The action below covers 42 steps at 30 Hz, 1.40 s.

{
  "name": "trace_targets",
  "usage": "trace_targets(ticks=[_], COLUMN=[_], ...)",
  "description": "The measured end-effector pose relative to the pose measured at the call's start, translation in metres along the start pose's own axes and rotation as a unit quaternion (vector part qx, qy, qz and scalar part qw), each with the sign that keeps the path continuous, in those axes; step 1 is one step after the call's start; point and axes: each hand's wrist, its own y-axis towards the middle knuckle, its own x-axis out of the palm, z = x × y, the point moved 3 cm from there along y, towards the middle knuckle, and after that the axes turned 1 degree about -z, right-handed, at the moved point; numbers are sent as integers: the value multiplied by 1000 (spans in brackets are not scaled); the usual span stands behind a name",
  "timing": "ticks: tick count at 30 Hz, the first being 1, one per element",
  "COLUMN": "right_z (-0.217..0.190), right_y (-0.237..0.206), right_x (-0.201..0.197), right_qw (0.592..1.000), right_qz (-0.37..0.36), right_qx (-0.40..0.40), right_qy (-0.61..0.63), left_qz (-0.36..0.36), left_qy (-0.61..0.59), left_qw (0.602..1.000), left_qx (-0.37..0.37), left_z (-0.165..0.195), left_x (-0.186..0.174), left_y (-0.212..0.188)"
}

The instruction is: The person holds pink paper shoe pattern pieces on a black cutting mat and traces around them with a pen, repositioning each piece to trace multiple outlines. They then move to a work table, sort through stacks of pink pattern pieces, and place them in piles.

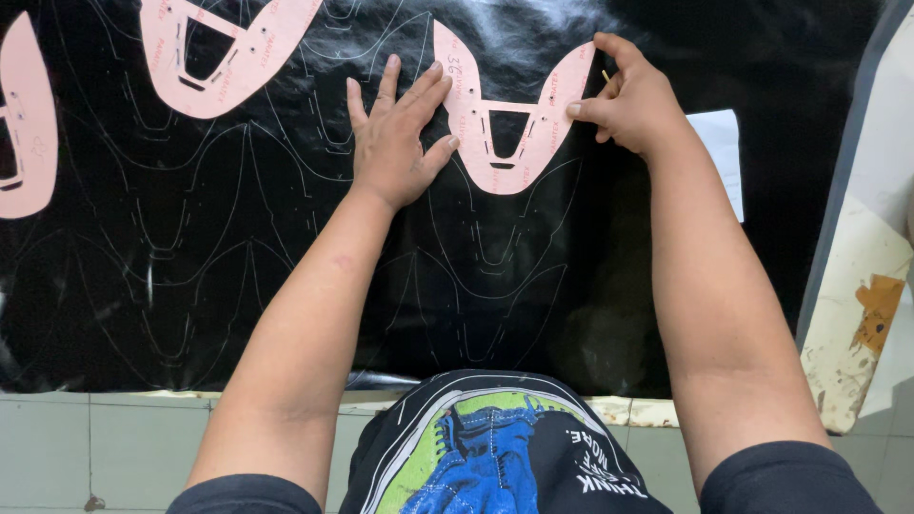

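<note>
Pink, flat U-shaped card template (506,124) lies on a glossy black sheet of material (238,286) already marked with thin traced outlines (476,266). Left hand (395,143) presses flat beside and onto the template's left arm, fingers spread and open. Right hand (633,100) pinches the template's right arm between thumb and forefinger, with a thin yellowish marking tool (605,76) tucked in its closed fingers. Two more pink templates, one (228,52) at top and one (24,114) at far left, rest well apart on the sheet
</note>
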Motion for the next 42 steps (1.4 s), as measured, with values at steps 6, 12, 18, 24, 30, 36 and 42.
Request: trace_targets(ticks=[6,12,18,24,30,36,42], right_z=[-2,-4,-4,-8,-9,-7,-10], right_y=[-2,-4,-4,-5,-5,-5,-8], right_x=[-1,1,1,1,1,0,0], right_qw=[1000,1000,1000,999,999,999,999], right_qz=[-3,10,6,8,4,2,7], right_qx=[9,4,10,12,8,-7,4], right_qy=[-14,-30,-22,-46,-51,-36,-44], left_qz=[1,6,19,28,30,19,24], left_qy=[-1,8,5,-15,-13,-9,0], left_qw=[1000,1000,1000,999,999,1000,1000], left_qx=[2,7,13,17,23,22,18], left_z=[0,-2,-4,-4,-4,-4,-3], left_x=[-1,2,4,2,1,0,-1], left_y=[-1,-1,-2,-4,-4,-4,-5])
